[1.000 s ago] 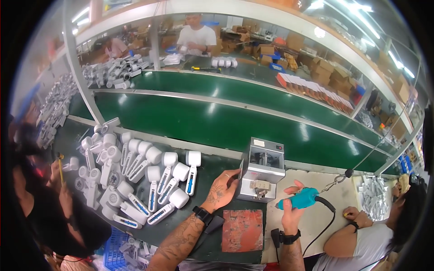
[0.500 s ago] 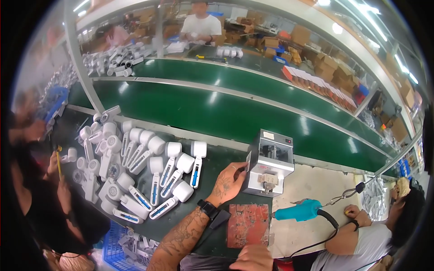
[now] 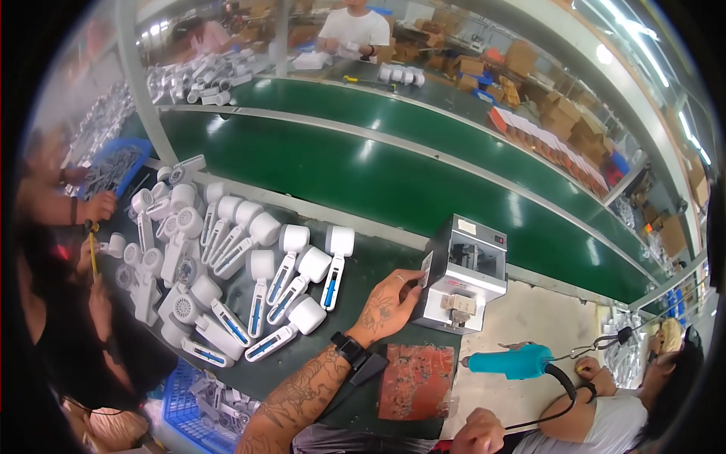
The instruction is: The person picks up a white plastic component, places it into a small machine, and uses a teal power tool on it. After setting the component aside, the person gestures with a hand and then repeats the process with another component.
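Note:
My left hand (image 3: 388, 306), with a dark watch on the wrist, touches the left side of a small grey box-shaped machine (image 3: 463, 276) with its outstretched fingers. The machine has a window at its top and a small metal fixture on its front. At the lower edge, my right hand (image 3: 478, 431) is closed with its fingers curled; whatever may be in it is hidden. A worn red mat (image 3: 417, 382) lies between me and the machine. Beside it, a teal power screwdriver (image 3: 510, 362) hangs on a hook with a black cord.
White handheld fans (image 3: 299, 314) with blue strips in their handles lie at left, beside a heap of similar parts. A blue basket (image 3: 178, 412) holds small parts below. The green conveyor (image 3: 340, 170) runs behind. Co-workers sit close at left (image 3: 68, 303) and right (image 3: 616, 408).
My right hand has moved to the right along the lower edge and its fingers are now curled in. My left hand stays at the machine. The whole view has shifted slightly.

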{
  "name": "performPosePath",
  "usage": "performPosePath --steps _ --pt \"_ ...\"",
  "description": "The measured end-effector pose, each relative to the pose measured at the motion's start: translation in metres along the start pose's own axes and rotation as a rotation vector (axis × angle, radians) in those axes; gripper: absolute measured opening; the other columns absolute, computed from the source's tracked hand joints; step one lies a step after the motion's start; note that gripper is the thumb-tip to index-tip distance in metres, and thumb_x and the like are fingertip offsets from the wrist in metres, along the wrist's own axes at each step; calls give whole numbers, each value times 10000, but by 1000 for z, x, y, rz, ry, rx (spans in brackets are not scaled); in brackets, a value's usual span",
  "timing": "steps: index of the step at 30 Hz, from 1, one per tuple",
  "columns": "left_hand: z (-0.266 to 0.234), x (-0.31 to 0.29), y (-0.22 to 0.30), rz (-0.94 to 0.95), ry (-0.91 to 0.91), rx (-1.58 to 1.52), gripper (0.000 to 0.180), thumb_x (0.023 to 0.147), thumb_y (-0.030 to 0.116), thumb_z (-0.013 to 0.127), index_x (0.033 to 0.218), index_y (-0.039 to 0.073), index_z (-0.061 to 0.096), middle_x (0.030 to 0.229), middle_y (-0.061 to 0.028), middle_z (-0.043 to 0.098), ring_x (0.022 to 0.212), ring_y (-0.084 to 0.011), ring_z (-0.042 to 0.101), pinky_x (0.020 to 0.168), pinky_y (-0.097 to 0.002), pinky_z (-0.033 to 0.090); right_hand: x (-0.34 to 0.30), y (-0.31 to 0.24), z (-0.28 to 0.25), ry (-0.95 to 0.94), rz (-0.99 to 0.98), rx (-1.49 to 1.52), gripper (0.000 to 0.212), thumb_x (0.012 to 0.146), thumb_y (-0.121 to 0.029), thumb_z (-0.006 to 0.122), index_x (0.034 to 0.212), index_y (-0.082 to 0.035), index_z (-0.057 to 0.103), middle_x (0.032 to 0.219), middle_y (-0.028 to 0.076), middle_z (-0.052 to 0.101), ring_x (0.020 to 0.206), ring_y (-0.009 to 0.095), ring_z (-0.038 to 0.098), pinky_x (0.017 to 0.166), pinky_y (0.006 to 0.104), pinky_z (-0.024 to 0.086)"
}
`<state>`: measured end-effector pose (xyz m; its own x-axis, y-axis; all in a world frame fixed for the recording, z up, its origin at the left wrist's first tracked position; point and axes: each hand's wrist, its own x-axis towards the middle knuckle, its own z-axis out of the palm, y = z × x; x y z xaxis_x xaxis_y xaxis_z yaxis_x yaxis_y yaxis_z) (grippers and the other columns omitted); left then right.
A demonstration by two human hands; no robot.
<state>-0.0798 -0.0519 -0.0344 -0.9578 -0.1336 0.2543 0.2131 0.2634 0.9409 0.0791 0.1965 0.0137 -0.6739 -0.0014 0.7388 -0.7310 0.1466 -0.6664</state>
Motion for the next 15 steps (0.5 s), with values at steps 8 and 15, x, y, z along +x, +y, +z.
performPosePath --steps 8,15 --pt "4 0 -1 1 10 -14 300 999 103 607 1287 29 644 1141 -128 671 920 -224 690 840 -331 553 14 27 -8 107 336 -35 352 1059 -239 477 753 -67 442 624 11 391 578 113 354 547 293 260" --pt "5 2 4 -5 -7 4 298 997 88 610 1288 34 640 1141 -123 671 920 -219 689 844 -326 553 41 -18 -18 -386 644 1 259 998 -167 589 787 -22 555 716 62 503 655 193 497 597 316 381"
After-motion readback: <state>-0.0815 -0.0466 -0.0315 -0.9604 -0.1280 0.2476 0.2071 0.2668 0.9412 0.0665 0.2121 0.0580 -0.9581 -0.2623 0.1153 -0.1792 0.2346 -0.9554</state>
